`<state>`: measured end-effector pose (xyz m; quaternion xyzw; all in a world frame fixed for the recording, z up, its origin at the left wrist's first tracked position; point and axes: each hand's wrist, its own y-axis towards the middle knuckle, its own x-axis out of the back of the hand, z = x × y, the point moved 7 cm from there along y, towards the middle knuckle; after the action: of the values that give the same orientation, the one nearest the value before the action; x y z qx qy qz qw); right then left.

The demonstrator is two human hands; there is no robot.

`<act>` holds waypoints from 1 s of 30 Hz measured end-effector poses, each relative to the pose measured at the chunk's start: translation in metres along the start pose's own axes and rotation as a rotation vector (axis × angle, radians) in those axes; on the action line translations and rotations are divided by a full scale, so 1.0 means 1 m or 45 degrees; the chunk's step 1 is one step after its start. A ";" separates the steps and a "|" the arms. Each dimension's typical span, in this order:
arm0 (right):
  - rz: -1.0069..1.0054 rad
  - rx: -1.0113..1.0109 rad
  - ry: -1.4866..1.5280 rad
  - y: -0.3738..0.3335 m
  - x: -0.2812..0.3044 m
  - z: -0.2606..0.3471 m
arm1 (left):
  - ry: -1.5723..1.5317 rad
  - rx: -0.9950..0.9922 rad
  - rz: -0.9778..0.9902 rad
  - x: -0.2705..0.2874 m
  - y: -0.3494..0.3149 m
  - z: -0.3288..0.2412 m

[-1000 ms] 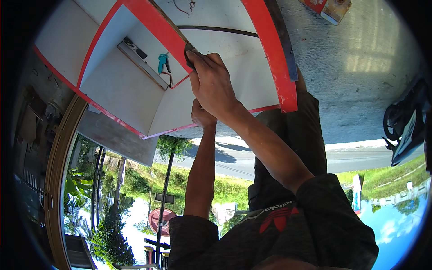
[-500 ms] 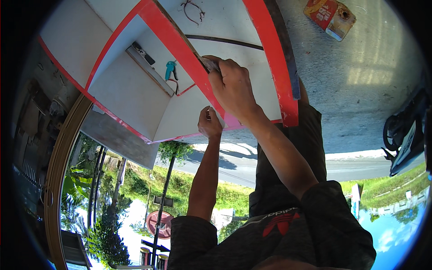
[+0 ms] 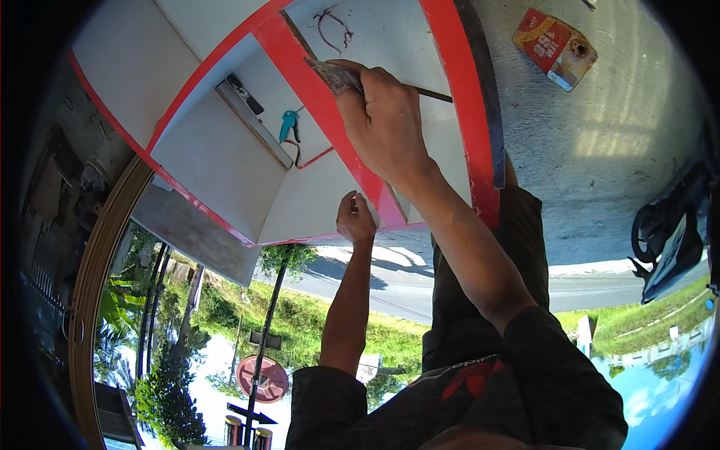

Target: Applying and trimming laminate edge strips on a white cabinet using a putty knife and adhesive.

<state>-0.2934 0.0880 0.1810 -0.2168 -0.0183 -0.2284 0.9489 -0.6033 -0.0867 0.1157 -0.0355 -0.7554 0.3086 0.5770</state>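
as a flat tool (image 3: pixel 337 77) was clamped in the right hand (image 3: pixel 386 124) at the red strip (image 3: pixel 324 112), seemingly for control, the left hand (image 3: pixel 355 219) was held loosely curled near the lower edge of the cabinet (image 3: pixel 292 202).

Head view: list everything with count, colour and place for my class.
Cabinet: 1, white with red edges, top centre
Flat tool: 1, greyish, over cabinet edge
Teal tool: 1, teal and black, in cabinet
Bar: 1, grey, in cabinet
Wire: count unclear, dark, in cabinet
Strip: 1, red, in cabinet
Floor: 1, grey, upper right
Can: 1, red and yellow, on floor
Road: 1, grey, mid-picture
Greenery: uncounted, green, below road
Sign: 1, dull red, lower left
Frame: 1, brown, left
Sky: 1, blue, lower right
Dark thing: 1, black and white, right edge
Shirt: 1, dark grey, bottom
Trousers: 1 pair, dark, right of centre
Left grip: 1, bare, near cabinet's lower edge
Right grip: 1, bare, around flat tool
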 end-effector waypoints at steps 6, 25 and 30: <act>-0.228 0.201 -0.196 0.066 -0.006 -0.005 | -0.055 -0.014 -0.006 -0.009 -0.003 -0.003; -0.236 0.333 -0.330 0.058 0.017 0.018 | -0.070 -0.070 -0.012 -0.003 -0.004 -0.003; -0.100 0.288 0.333 0.082 0.012 -0.039 | -0.083 -0.091 -0.017 -0.009 -0.003 -0.011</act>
<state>-0.2491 0.1328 0.1141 -0.0764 0.0711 -0.2879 0.9519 -0.5895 -0.0884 0.1117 -0.0410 -0.7845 0.2785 0.5526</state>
